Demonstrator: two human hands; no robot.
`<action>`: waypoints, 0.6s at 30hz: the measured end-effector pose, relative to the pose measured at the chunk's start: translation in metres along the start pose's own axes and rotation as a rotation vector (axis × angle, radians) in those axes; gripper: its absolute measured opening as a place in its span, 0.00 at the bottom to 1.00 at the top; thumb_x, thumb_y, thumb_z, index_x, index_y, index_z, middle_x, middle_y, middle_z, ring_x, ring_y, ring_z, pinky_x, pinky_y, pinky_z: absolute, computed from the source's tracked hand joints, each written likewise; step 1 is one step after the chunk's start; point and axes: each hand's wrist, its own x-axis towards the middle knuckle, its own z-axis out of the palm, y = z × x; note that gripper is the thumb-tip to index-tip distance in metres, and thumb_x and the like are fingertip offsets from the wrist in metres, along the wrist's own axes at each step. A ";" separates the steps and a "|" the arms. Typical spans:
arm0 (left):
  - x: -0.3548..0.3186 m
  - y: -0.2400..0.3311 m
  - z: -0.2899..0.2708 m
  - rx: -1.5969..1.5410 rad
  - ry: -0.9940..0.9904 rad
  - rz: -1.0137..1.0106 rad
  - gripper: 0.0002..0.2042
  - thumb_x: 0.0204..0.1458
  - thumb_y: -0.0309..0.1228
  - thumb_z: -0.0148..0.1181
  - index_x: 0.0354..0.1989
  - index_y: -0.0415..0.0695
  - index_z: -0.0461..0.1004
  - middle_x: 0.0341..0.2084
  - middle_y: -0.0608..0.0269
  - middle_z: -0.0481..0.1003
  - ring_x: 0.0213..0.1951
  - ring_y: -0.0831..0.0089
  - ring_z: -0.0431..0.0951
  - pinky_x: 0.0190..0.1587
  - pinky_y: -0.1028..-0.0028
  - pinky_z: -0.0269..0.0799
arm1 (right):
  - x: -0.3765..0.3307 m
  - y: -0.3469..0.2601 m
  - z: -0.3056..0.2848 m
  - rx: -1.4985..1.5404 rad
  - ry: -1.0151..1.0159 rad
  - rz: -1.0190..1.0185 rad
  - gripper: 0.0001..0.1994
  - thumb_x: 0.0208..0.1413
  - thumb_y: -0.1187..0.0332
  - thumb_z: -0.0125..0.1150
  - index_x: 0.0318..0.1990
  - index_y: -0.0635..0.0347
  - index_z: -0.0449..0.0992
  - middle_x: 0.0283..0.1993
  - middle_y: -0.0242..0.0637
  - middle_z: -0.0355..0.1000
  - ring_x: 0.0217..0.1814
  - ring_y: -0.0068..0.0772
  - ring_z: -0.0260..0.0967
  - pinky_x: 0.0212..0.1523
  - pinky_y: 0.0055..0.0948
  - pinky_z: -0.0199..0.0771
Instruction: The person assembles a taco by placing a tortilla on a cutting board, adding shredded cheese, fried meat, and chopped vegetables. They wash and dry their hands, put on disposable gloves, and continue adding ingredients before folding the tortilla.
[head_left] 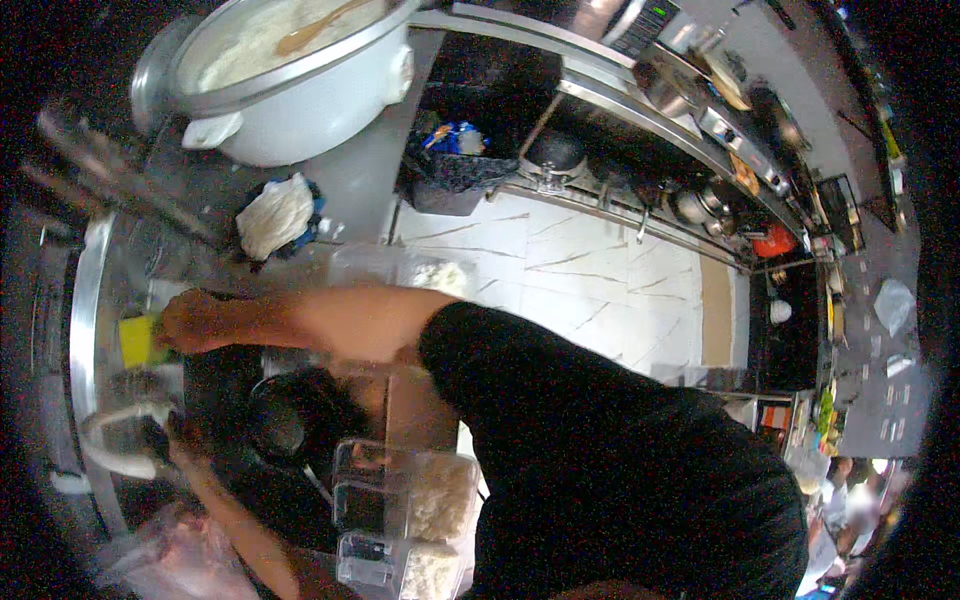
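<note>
Clock read with twelve at the top of the head view. Right hand (pixel 190 320): fingers closed on a yellow-green block (pixel 142 341), sponge-like, which projected toward nine o'clock. Left hand (pixel 178 442): at six o'clock from the right, the two well apart. Pale curved-rimmed vessel (pixel 128 464) lay just beside the left hand, at its nine o'clock, and at seven o'clock from the right hand; motion blur, so I could not tell whether the left fingers gripped it. From the left hand, the block lay at eleven o'clock. Surroundings: dark round pan (pixel 277 428) at the left hand's three o'clock; clear plastic bag (pixel 185 560) at its six. Large white pot (pixel 295 125) stood at one o'clock from the right hand.
</note>
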 end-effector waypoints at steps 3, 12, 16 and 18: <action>-0.020 -0.007 0.030 -0.155 0.284 -0.155 0.13 0.59 0.37 0.54 0.48 0.46 0.74 0.36 0.60 0.78 0.35 0.67 0.77 0.34 0.70 0.76 | -0.019 0.035 -0.035 -0.078 -0.040 0.033 0.10 0.50 0.63 0.56 0.37 0.50 0.80 0.37 0.42 0.78 0.42 0.47 0.77 0.42 0.48 0.77; -0.090 -0.064 0.201 2.417 -0.008 0.433 0.16 0.52 0.31 0.58 0.50 0.45 0.72 0.39 0.59 0.77 0.44 0.59 0.76 0.46 0.62 0.72 | -0.259 0.085 -0.197 -0.118 0.053 0.185 0.13 0.51 0.64 0.55 0.44 0.51 0.77 0.38 0.41 0.78 0.42 0.45 0.77 0.42 0.46 0.74; -0.154 -0.011 0.425 2.140 0.068 1.242 0.16 0.50 0.29 0.59 0.49 0.44 0.72 0.41 0.57 0.76 0.47 0.54 0.74 0.53 0.59 0.66 | -0.486 0.129 -0.261 0.024 0.287 0.534 0.20 0.53 0.68 0.55 0.56 0.50 0.73 0.50 0.39 0.73 0.48 0.45 0.74 0.43 0.45 0.73; -0.200 -0.003 0.538 1.911 -0.050 1.228 0.15 0.51 0.27 0.57 0.49 0.43 0.72 0.42 0.53 0.75 0.48 0.53 0.73 0.56 0.57 0.63 | -0.591 0.119 -0.294 0.038 0.249 0.772 0.21 0.53 0.70 0.55 0.57 0.54 0.70 0.46 0.43 0.74 0.47 0.51 0.73 0.45 0.47 0.74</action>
